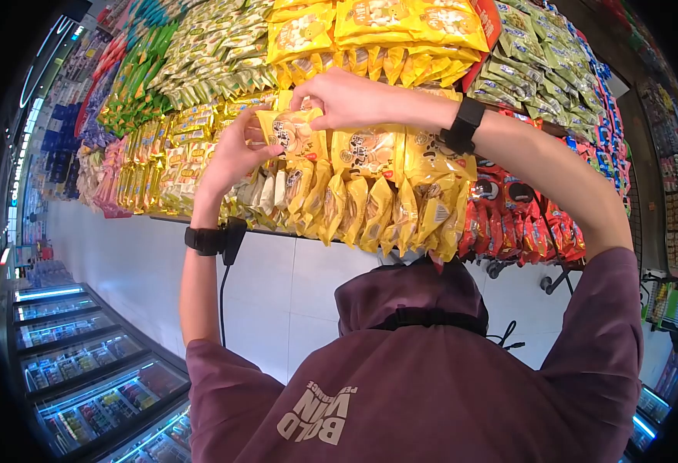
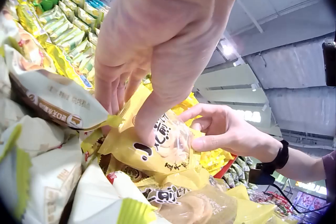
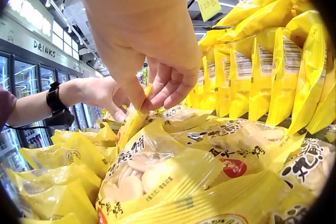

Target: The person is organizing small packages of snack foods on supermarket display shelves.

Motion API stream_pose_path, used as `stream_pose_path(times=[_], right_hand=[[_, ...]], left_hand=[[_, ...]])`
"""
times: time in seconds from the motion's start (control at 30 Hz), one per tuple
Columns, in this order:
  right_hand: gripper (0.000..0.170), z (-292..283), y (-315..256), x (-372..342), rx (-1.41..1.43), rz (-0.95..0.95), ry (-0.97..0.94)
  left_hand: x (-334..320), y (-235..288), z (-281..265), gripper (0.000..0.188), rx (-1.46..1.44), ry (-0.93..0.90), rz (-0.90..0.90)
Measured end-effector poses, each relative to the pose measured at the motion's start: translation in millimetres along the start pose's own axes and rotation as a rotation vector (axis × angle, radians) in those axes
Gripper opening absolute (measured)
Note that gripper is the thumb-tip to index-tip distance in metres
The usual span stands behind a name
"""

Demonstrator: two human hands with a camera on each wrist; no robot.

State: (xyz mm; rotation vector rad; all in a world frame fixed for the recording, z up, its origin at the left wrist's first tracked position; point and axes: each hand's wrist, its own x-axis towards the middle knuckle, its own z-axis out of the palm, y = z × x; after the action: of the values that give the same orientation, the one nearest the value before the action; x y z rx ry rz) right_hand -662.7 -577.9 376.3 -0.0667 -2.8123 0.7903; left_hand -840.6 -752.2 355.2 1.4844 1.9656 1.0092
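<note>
A yellow packet of round biscuits (image 1: 294,133) lies between both hands on top of the packet rows. My left hand (image 1: 240,154) grips its left side, thumb on the front and fingers behind, as the left wrist view shows with the hand (image 2: 157,40) over the packet (image 2: 165,145). My right hand (image 1: 346,99) pinches its upper right edge between thumb and fingers; in the right wrist view the hand (image 3: 152,40) pinches the yellow edge (image 3: 131,124). More yellow biscuit packets (image 3: 157,171) lie beside it.
White packets (image 2: 52,176) stand to the left, red packets (image 1: 508,224) to the right. Stacked yellow bags (image 3: 283,61) rise behind, with a price tag (image 3: 208,4) above. The display's front edge (image 1: 269,231) runs along the near side; glass-door fridges (image 1: 99,370) stand at the lower left.
</note>
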Motion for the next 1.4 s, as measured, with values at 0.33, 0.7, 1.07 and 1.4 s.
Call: stream_pose_path(times=[0.33,0.7,1.07,1.4], right_hand=[[0.038,-11,-4,-2,-0.034,-0.040,-0.083],[0.047,-17,2,2,-0.024,-0.030,-0.148],[0.040,6,7,4,-0.003,-0.177,-0.103],[0.035,4,6,-6,-0.101,-0.108,-0.079]], left_hand=[[11,-7,-8,0.048,0.158,0.001,0.037],[9,9,0,0.035,-0.032,-0.026,-0.034],[10,8,4,0.034,0.318,-0.011,0.222],[-13,35,18,0.045,0.528,-0.066,0.460]])
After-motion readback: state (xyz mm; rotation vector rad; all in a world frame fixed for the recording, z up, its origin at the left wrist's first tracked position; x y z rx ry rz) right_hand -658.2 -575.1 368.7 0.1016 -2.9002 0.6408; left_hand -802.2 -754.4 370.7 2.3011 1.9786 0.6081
